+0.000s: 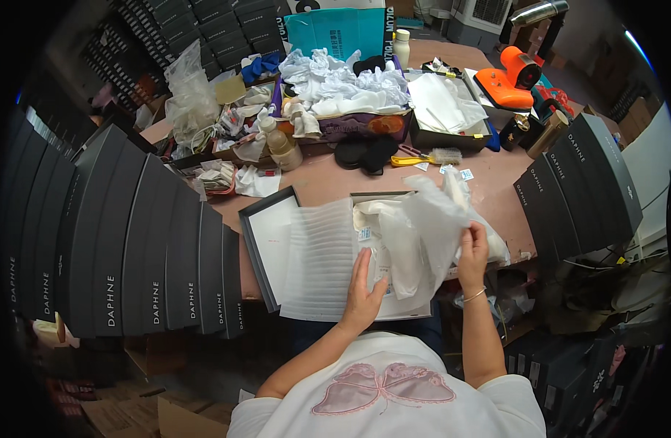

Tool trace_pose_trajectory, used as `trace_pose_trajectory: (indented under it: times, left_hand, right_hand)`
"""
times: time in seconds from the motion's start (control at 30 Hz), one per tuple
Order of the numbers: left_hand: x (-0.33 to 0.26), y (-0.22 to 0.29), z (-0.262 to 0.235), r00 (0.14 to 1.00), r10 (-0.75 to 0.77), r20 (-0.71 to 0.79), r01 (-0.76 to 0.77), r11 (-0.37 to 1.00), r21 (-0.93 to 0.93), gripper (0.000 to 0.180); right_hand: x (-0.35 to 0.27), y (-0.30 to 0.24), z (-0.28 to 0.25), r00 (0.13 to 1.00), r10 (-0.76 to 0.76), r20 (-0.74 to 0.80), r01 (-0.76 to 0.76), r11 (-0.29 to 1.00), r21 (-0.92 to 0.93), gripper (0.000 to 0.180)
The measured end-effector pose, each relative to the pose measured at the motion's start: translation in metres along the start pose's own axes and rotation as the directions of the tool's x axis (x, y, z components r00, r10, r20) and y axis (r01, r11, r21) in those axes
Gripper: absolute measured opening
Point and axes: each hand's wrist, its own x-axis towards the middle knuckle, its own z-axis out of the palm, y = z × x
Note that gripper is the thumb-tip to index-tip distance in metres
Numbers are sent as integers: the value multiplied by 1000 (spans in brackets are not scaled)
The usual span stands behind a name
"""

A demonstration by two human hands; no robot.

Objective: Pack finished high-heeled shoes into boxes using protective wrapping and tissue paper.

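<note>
Our left hand (363, 288) lies flat and open, fingers stretched, on a white ribbed foam sheet (321, 255) that spreads over the shallow dark-rimmed cardboard box (256, 244) at the near edge of the pink table (488, 190). Our right hand (472, 252) is closed in a pinch on a thin, crinkled, translucent plastic bag (430, 226), lifted just above the box. Between the two hands, under the bag, sits a cream-white soft item (383, 233); the plastic veils it and we cannot tell its exact shape. A small label (364, 234) shows on it just beyond our left fingertips, too small to make out.

To our left stands a fanned row of flat black matte boxes (124, 241), their far ends lost in the dark rim of the view. A shorter stack of the same black boxes (580, 186) stands to the right.

Further back on the table lie a heap of crumpled white tissue paper (342, 84), a small beige plastic bottle (283, 146), a yellow-handled brush (423, 156), a black cloth pad (364, 153) and an orange handheld appliance (510, 77). A turquoise carton (335, 31) behind the heap is partly hidden by it.
</note>
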Motion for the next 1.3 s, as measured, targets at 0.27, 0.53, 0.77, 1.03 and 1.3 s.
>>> trace_pose_trajectory:
  times: [0.27,0.53,0.77,1.03,1.3]
  left_hand:
    - [2,-17,-50,989,-140,52,113,928,354,70]
    - [53,-49,-54,994,-97,51,48,805,591,32]
    - [40,0,-73,990,-134,-50,143,920,365,32]
    - [20,8,-58,977,-176,123,214,804,-555,81]
    - [31,-39,-60,968,-154,-198,130,983,-130,64]
  right_hand:
    - [-44,-88,-57,158,447,880,-303,870,-388,26]
    - [-46,-58,110,769,-29,638,437,753,-492,82]
    - [-7,-37,17,798,355,486,-113,882,-457,84]
    - [-12,-33,33,881,8,473,-209,904,374,81]
    - [7,19,76,834,42,550,136,950,-280,57]
